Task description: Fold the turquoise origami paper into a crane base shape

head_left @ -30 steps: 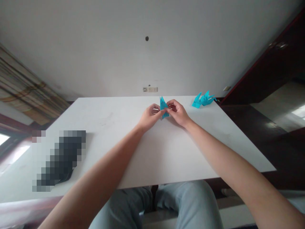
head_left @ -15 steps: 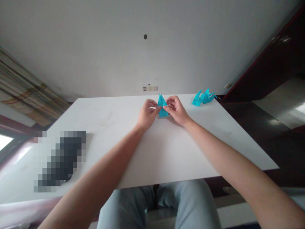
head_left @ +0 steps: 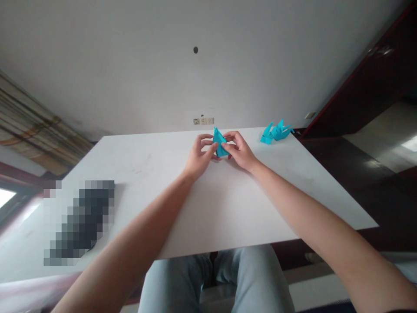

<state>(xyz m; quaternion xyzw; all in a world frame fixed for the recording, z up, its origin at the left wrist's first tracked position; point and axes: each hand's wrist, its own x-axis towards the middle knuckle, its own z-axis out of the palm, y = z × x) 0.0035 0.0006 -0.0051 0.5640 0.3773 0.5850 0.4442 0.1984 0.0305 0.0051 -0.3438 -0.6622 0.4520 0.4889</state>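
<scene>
A small folded piece of blue paper stands pointed end up over the far middle of the white table. My left hand pinches its left side with thumb and fingers. My right hand pinches its right side, fingers curled over the top edge. Both hands meet around the paper, which they partly hide.
Finished blue paper figures sit at the table's far right corner. A dark blurred object lies on the table's near left. A wall socket is behind the table. My knees in light jeans show below the near edge.
The paper has turned from a narrow edge-on shape to a wider triangle and shifted slightly left; both hands moved a little left with it and kept their pinch.
</scene>
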